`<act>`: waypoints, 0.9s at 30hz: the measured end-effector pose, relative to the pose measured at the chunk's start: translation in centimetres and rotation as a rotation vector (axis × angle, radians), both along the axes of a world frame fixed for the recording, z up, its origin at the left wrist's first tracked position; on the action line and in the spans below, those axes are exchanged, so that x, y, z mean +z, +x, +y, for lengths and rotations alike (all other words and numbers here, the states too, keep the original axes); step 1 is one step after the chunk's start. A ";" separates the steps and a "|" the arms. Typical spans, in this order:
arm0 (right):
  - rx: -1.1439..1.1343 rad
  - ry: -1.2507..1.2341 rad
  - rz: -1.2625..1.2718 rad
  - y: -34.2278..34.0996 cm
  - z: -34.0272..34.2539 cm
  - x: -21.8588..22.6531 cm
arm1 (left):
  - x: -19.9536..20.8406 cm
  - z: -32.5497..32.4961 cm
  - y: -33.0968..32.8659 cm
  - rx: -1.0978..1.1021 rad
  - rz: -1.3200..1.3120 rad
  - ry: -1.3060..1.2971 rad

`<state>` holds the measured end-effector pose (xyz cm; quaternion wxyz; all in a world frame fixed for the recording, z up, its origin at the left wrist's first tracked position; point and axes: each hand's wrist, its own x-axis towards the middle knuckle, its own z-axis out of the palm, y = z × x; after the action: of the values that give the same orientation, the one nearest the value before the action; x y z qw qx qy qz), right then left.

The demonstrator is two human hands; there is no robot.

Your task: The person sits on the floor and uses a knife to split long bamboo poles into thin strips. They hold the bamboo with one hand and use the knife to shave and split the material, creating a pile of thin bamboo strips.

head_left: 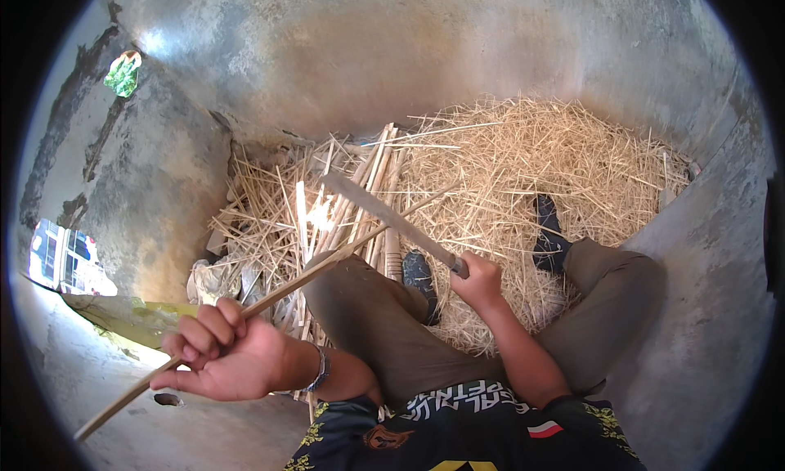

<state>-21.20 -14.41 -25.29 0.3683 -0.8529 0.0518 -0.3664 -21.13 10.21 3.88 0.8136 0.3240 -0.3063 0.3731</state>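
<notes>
My left hand [237, 356], with a bracelet at the wrist, is closed around a long thin bamboo strip [304, 280]. The strip slants from the lower left up across my left knee, its far end over the shavings. My right hand [478, 281] grips the handle of a machete [384, 214], whose blade points up and left. In the picture the blade crosses the strip near its far half; whether the two touch I cannot tell.
Pale shavings [531, 152] are heaped in front of my legs. Split bamboo lengths [380, 172] and scrap sticks [262, 201] lie to the left. Concrete walls [409, 46] enclose the spot, with a bright opening [69, 258] at the left. My dark shoes [419, 279] rest among the shavings.
</notes>
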 end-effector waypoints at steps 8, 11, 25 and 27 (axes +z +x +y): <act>-0.083 0.355 0.332 0.2 -0.8 -2.7 | 0.5 3.2 -3.2 -0.150 -0.182 0.021; -0.462 0.653 0.662 -0.1 -3.3 -5.5 | 0.1 3.3 -4.7 -0.116 -0.196 0.093; -0.202 0.603 0.102 0.8 -0.7 0.3 | -0.8 -2.1 3.1 0.110 0.103 0.028; -0.105 0.825 0.190 1.7 -1.2 -2.4 | -2.2 -4.2 6.2 0.134 0.227 -0.001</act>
<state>-19.52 -15.56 -27.71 0.6529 -0.6604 0.2714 -0.2530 -14.91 6.06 1.65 0.8165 0.3832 -0.1898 0.3878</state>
